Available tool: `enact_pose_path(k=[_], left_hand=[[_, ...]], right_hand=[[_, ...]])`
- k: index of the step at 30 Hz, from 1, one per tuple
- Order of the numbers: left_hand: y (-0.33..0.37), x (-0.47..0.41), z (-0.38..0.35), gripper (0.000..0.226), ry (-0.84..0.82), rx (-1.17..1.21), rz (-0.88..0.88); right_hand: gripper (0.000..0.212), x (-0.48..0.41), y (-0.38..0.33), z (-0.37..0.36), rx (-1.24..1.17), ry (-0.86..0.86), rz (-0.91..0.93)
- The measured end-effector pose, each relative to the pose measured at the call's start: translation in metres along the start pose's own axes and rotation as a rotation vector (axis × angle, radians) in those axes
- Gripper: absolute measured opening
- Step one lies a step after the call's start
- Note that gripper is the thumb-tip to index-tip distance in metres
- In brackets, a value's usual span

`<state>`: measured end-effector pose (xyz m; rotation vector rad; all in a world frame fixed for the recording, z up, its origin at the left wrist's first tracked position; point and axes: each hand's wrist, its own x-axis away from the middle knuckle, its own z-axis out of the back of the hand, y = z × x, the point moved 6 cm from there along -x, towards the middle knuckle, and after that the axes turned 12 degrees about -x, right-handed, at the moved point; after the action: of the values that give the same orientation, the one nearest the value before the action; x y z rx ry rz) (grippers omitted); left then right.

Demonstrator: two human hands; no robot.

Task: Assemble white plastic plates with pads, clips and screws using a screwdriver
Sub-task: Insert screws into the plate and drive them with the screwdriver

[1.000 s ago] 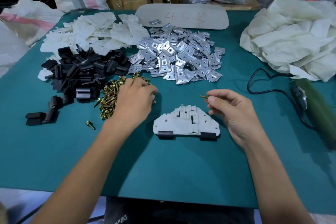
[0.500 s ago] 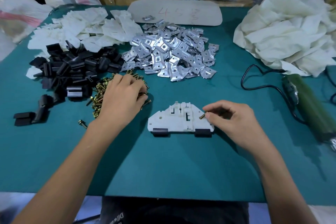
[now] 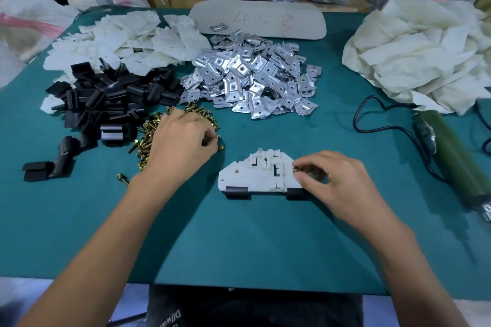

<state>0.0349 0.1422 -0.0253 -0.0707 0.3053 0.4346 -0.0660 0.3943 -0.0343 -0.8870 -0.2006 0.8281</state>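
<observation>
A white plastic plate (image 3: 247, 176) lies flat on the teal table (image 3: 239, 241), with two black pads (image 3: 236, 191) clipped on its near edge. My right hand (image 3: 334, 180) pinches a brass screw (image 3: 295, 169) at the plate's right end. My left hand (image 3: 180, 143) rests on the pile of brass screws (image 3: 144, 138) and pinches one at its fingertips. The green electric screwdriver (image 3: 457, 159) lies on the table at the right, untouched.
Piles of white plates (image 3: 127, 42), black pads (image 3: 111, 98) and metal clips (image 3: 255, 79) fill the back of the table. A white cloth heap (image 3: 419, 56) sits at back right. The screwdriver's black cable (image 3: 372, 125) loops nearby. A loose screw (image 3: 122, 178) lies left.
My right hand has brought its screw down from above the table to the plate's right end. My left hand has stayed on the screw pile, its fingers picking there.
</observation>
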Motion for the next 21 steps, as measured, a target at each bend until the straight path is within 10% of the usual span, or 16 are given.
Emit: enact_pose_path(k=[8, 15, 21], left_hand=[[-0.003, 0.003, 0.006, 0.008, 0.032, 0.166, 0.084], [0.011, 0.011, 0.008, 0.02, -0.313, 0.732, -0.007], [0.02, 0.018, 0.012, 0.028, -0.392, 0.735, -0.095]], right_hand=[[0.011, 0.0, 0.003, -0.002, 0.025, -0.035, -0.033], [0.01, 0.0, 0.007, -0.003, 0.009, -0.026, -0.055], [0.034, 0.002, 0.014, -0.012, -0.111, 0.057, -0.074]])
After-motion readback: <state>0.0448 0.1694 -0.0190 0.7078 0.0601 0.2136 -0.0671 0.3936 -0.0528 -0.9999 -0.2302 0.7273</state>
